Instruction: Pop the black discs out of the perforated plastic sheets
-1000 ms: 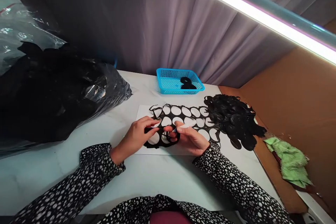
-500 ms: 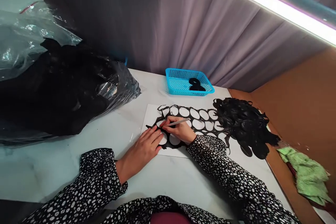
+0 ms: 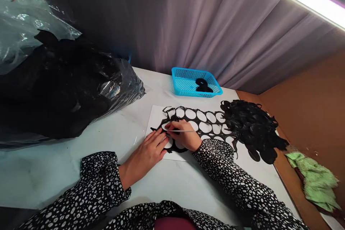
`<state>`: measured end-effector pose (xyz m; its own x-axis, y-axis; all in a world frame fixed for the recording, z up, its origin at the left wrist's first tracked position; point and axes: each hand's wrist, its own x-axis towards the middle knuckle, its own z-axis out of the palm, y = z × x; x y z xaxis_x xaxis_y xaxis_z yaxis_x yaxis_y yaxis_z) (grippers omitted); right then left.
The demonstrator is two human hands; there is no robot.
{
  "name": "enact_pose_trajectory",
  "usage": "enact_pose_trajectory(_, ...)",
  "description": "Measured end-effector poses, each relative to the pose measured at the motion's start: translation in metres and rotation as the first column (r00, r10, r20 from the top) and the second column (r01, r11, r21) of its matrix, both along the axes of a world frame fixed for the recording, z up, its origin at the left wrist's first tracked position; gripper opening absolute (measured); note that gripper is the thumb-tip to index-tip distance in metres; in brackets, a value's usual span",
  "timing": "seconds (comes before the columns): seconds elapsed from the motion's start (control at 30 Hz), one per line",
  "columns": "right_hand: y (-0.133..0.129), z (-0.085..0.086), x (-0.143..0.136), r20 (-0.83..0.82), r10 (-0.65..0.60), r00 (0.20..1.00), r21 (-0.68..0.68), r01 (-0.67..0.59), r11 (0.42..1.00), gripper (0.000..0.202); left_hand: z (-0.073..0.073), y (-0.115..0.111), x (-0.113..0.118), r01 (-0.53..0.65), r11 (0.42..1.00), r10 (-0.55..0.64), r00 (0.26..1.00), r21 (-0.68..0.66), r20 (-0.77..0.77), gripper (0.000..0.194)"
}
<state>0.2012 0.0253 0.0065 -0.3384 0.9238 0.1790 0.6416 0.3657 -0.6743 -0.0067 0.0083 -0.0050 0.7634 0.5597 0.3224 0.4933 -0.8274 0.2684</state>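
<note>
A black sheet full of round holes (image 3: 198,120) lies on a white board (image 3: 154,115). My left hand (image 3: 149,151) rests flat with fingers stretched over the sheet's near left edge. Just right of those fingertips, my right hand (image 3: 187,137) pinches a thin, light, pen-like tool (image 3: 185,131). Its tip points left, low over the sheet near a hole; whether it touches cannot be made out. Loose black strips stick up at the sheet's left end. On the sheet's right end sits a heap of black rounds and scraps (image 3: 253,129).
Behind the board stands a blue mesh basket (image 3: 198,94) with a few black ring-like pieces (image 3: 202,85). A large plastic bag of black material (image 3: 67,90) fills the left side. A green cloth (image 3: 312,179) lies at the right, by a brown panel (image 3: 309,104). A grey curtain (image 3: 151,18) hangs behind.
My right hand has turned a little, and the tool now lies flatter, its rear end lower. My left hand stays in place. The camera view has shifted slightly.
</note>
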Motion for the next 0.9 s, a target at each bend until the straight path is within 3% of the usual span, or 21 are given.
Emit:
enact_pose_trajectory(0.1,-0.005,-0.007,-0.008,0.333,0.021,0.943,0.214,-0.097,0.972,0.008,0.003,0.001,0.0,0.017,1.0,-0.017,1.0,-0.026,-0.006,0.029)
enact_pose_trajectory(0.17,-0.001,-0.009,-0.006,0.417,-0.035,0.908,0.322,-0.112,0.94,0.014,0.004,0.002,-0.001,0.025,0.999,-0.026,0.999,-0.022,-0.02,0.029)
enact_pose_trajectory(0.27,0.018,-0.001,0.023,0.309,-0.328,0.893,0.456,0.164,0.875,0.013,0.004,0.003,-0.002,0.031,0.999,-0.031,1.0,0.011,-0.006,0.031)
enact_pose_trajectory(0.37,0.036,0.015,0.079,0.064,-0.66,0.749,0.481,0.556,0.678,0.013,0.005,0.007,-0.004,0.029,1.0,-0.029,0.999,0.009,0.013,0.032)
enact_pose_trajectory(0.4,0.037,0.021,0.097,-0.014,-0.724,0.689,0.474,0.642,0.602,0.012,0.007,0.009,-0.004,0.028,1.0,-0.028,1.0,0.002,0.01,0.031)
enact_pose_trajectory(0.43,0.036,0.025,0.112,-0.055,-0.748,0.662,0.445,0.687,0.575,0.012,0.01,0.01,-0.004,0.024,1.0,-0.024,1.0,-0.004,0.006,0.03)
enact_pose_trajectory(0.47,0.032,0.029,0.123,-0.075,-0.747,0.661,0.401,0.706,0.584,0.012,0.012,0.01,-0.004,0.014,1.0,-0.014,1.0,-0.004,0.005,0.029)
enact_pose_trajectory(0.53,0.016,0.033,0.129,-0.092,-0.682,0.726,0.262,0.678,0.687,0.015,0.018,0.008,-0.002,-0.009,1.0,0.009,1.0,0.017,0.014,0.027)
enact_pose_trajectory(0.6,-0.005,0.032,0.115,-0.127,-0.569,0.812,0.084,0.581,0.81,0.018,0.02,0.001,0.002,-0.005,0.999,0.004,1.0,0.041,0.015,0.027)
enact_pose_trajectory(0.67,-0.027,0.028,0.09,-0.188,-0.448,0.874,-0.069,0.443,0.894,0.019,0.018,-0.01,0.007,0.039,0.999,-0.039,0.999,0.037,-0.008,0.031)
enact_pose_trajectory(0.8,-0.058,0.017,0.045,-0.293,-0.257,0.921,-0.23,0.193,0.954,0.019,0.007,-0.026,0.013,0.085,0.996,-0.086,0.996,-0.015,-0.039,0.038)
enact_pose_trajectory(0.9,-0.068,0.01,0.031,-0.29,-0.218,0.932,-0.239,0.151,0.959,0.018,0.004,-0.027,0.012,0.095,0.995,-0.097,0.994,-0.035,-0.058,0.039)
